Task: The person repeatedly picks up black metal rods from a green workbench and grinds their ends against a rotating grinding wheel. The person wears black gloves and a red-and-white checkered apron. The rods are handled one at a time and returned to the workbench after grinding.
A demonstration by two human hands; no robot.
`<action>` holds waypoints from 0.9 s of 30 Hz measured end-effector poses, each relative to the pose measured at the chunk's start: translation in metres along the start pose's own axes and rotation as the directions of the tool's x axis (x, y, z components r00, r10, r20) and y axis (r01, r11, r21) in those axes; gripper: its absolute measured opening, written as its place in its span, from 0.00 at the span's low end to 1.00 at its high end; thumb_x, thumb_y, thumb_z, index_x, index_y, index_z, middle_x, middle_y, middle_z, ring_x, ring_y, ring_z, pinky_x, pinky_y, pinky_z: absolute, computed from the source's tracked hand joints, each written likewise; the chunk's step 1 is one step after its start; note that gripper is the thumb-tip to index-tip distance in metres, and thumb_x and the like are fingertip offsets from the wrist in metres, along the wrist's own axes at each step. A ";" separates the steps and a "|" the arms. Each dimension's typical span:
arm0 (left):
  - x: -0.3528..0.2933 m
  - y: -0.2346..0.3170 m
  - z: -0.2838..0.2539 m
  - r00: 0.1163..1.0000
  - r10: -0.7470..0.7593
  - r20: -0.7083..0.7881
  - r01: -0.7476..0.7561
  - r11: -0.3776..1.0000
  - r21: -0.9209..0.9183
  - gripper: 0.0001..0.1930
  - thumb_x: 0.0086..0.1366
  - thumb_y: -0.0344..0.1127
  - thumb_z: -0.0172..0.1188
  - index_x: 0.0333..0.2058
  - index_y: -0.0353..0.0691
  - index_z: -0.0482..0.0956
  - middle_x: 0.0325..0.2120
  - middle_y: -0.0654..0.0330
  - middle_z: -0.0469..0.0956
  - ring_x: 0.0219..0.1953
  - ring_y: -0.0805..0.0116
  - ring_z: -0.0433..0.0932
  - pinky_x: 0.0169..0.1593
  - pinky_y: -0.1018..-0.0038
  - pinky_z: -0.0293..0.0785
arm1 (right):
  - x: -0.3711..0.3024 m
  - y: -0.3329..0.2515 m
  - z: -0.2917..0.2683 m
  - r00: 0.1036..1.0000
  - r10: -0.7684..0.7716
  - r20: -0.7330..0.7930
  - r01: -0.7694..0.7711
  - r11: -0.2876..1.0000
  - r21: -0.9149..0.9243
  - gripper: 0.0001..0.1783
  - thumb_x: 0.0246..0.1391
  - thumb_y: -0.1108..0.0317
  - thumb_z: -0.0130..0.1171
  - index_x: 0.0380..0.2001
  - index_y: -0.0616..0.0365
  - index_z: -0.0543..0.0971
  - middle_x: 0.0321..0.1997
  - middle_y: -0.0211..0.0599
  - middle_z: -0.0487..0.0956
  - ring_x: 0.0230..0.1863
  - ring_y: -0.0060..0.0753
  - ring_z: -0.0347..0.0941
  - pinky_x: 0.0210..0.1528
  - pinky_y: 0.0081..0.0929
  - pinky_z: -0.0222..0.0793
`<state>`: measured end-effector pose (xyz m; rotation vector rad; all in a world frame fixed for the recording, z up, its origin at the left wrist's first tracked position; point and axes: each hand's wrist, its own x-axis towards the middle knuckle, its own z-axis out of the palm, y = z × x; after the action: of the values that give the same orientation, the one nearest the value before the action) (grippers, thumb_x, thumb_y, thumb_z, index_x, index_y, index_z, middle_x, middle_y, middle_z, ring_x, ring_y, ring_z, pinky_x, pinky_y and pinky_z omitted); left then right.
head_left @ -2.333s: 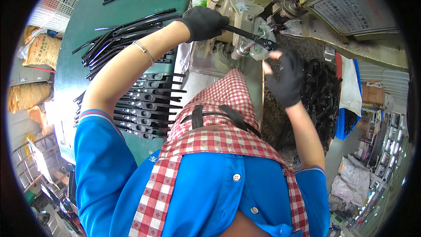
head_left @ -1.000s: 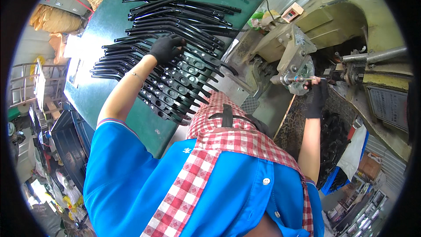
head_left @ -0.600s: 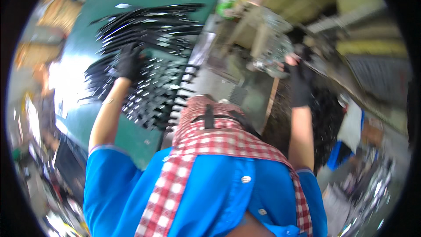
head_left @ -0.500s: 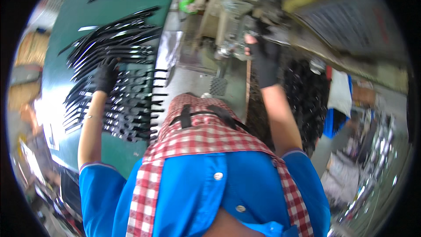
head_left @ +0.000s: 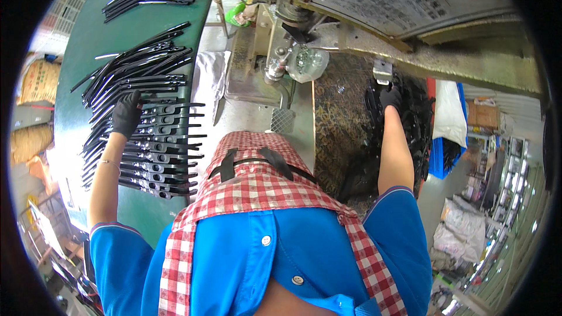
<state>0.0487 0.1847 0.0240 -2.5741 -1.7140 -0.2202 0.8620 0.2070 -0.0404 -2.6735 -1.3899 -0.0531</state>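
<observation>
On the green table (head_left: 140, 213) at my left, rows of long black metal bars (head_left: 158, 145) lie side by side, flattened and holed toward their right ends. My left hand (head_left: 126, 116), in a dark glove, rests at the far end of the holed row with its fingers curled round a black bar. Over on the right, my gloved right hand (head_left: 390, 98) reaches into a heap of small black parts (head_left: 415, 134) on the worn machine bed (head_left: 339, 117). Its fingers blend into the dark parts and cannot be made out.
A press-like machine with a large printed plate (head_left: 380, 0) stands ahead. A clear plastic bowl (head_left: 308, 63) of small pieces sits by its tooling. A metal bracket (head_left: 383, 72) lies beyond my right hand. Right of the bed is a blue crate (head_left: 448, 155) with a white sack.
My right hand has moved from beside the machine's tooling rightward and nearer, to the heap of black parts. My left hand stays by the bars, its fingers drawn closer together.
</observation>
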 end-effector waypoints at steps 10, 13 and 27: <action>0.044 0.056 -0.081 0.999 -0.017 0.051 0.021 0.997 -0.076 0.17 0.57 0.30 0.58 0.46 0.52 0.76 0.31 0.59 0.76 0.32 0.55 0.77 0.33 0.64 0.73 | 0.023 0.010 -0.021 0.907 0.123 0.403 -0.311 0.840 0.445 0.30 0.49 0.64 0.63 0.55 0.58 0.68 0.48 0.46 0.76 0.51 0.38 0.73 0.51 0.36 0.70; 0.056 0.119 -0.108 0.998 0.035 0.052 -0.019 0.959 -0.283 0.15 0.59 0.34 0.58 0.46 0.51 0.76 0.28 0.56 0.77 0.27 0.53 0.78 0.31 0.62 0.73 | -0.048 -0.041 -0.086 0.930 -0.073 0.361 -0.339 0.212 0.917 0.25 0.51 0.68 0.62 0.52 0.56 0.68 0.42 0.41 0.76 0.41 0.33 0.75 0.42 0.33 0.74; 0.119 0.218 -0.112 0.929 0.356 0.103 -0.251 0.809 -0.532 0.19 0.66 0.53 0.50 0.39 0.43 0.78 0.19 0.50 0.75 0.23 0.48 0.77 0.28 0.57 0.70 | -0.205 -0.194 -0.179 0.871 -0.456 0.185 -0.303 -0.202 0.931 0.15 0.60 0.72 0.51 0.50 0.51 0.66 0.41 0.43 0.77 0.42 0.42 0.77 0.42 0.38 0.76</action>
<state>0.2839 0.1959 0.1614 -3.3203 -1.3967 -0.4772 0.5902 0.1276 0.1371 -1.0176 -0.8211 1.2910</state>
